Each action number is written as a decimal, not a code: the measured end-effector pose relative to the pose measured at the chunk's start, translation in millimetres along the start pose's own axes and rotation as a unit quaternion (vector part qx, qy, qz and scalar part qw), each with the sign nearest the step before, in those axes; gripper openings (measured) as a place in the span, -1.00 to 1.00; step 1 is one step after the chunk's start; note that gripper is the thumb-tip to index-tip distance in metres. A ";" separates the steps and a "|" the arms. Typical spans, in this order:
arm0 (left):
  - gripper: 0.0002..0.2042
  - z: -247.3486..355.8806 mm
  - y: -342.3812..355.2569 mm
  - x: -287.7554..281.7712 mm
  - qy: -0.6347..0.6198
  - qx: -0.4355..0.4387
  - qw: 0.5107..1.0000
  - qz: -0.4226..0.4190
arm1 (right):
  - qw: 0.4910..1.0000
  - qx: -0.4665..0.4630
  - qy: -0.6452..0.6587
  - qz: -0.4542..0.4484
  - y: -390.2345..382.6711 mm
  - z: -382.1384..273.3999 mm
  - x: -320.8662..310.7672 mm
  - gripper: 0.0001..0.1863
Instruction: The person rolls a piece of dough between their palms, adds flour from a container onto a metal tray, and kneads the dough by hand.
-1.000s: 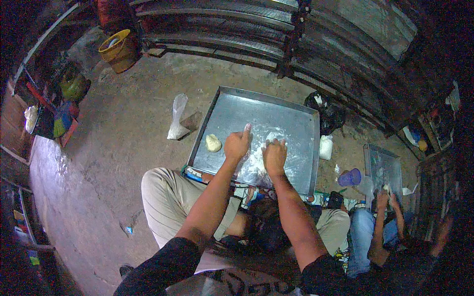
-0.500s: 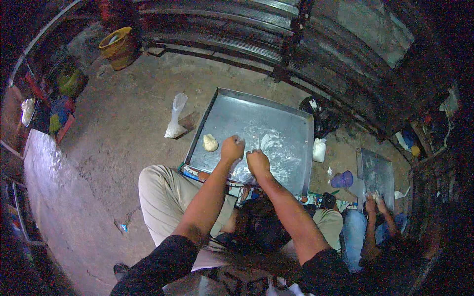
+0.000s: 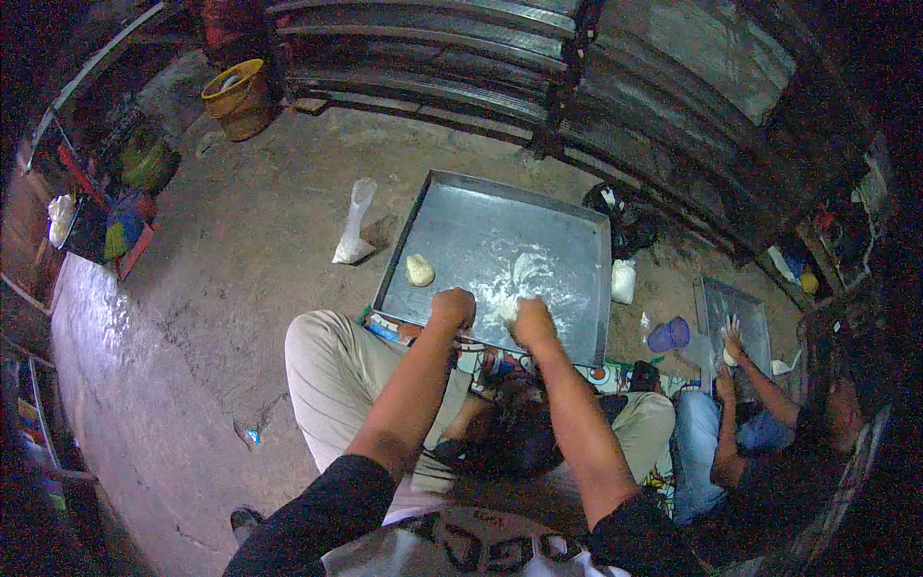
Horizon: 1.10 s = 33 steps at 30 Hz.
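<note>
A wide, shallow metal tray (image 3: 471, 213) lies in front of my crossed legs. White flour (image 3: 538, 281) is smeared over its middle and right side. My left hand (image 3: 453, 310) is closed over the tray's near part, with its fingers curled under; whatever it may hold is hidden. Near it, to the upper left, a pale lump of dough (image 3: 419, 270) rests on the metal. My right hand (image 3: 534, 324) is also closed, slightly blurred, at the near side of the flour patch. I cannot make out what is inside its fingers.
Left of the tray stands a clear bag of white powder (image 3: 354, 248). To the right are a white packet (image 3: 623, 282), a black plastic bag (image 3: 630, 223) and a purple container (image 3: 668, 335). A co-worker's hand (image 3: 734, 335) is over another tray (image 3: 711, 306). A yellow bucket (image 3: 237, 104) stands far left.
Both my hands have drawn back toward me and moved slightly apart, showing more of the flour. The co-worker's hands, close together before, are now apart. The whole view has shifted slightly.
</note>
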<state>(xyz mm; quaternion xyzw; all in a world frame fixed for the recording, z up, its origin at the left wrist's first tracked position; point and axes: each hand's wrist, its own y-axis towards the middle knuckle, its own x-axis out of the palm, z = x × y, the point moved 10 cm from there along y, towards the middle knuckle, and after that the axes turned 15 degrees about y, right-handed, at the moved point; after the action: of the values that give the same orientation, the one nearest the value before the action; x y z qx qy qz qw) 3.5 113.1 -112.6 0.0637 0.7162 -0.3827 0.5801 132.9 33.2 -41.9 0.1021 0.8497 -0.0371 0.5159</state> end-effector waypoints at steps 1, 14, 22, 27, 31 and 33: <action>-0.76 4.9 -1.5 -4.6 0.020 0.016 0.999 0.026 | 0.999 -0.011 -0.035 -0.002 -0.8 -8.0 9.6 -0.82; -0.80 -7.5 -10.1 -71.9 -0.332 0.037 0.877 0.345 | 0.970 0.044 0.211 0.111 38.5 32.1 -26.3 -0.69; -0.61 -53.2 -19.3 -85.1 -0.331 -0.118 0.880 0.320 | 0.999 -0.053 0.003 0.002 53.7 -4.0 28.2 -0.74; -0.56 -57.6 -14.4 -74.8 -0.349 -0.166 0.869 0.309 | 0.998 0.032 0.045 0.012 18.5 -28.1 40.2 -0.72; -0.62 -47.9 -2.5 -71.2 -0.308 -0.108 0.892 0.312 | 0.977 -0.148 -0.113 -0.101 15.6 -55.8 56.3 -0.83; -0.65 -42.6 -1.1 -66.5 -0.289 -0.101 0.903 0.303 | 0.984 -0.138 -0.100 -0.055 21.6 -45.8 49.1 -0.84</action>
<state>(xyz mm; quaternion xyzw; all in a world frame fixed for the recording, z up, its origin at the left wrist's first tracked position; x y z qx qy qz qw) -9.3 162.3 -52.1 0.1050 0.4984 -0.1156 0.8527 75.7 68.7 -63.1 -0.0210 0.7954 0.0421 0.6042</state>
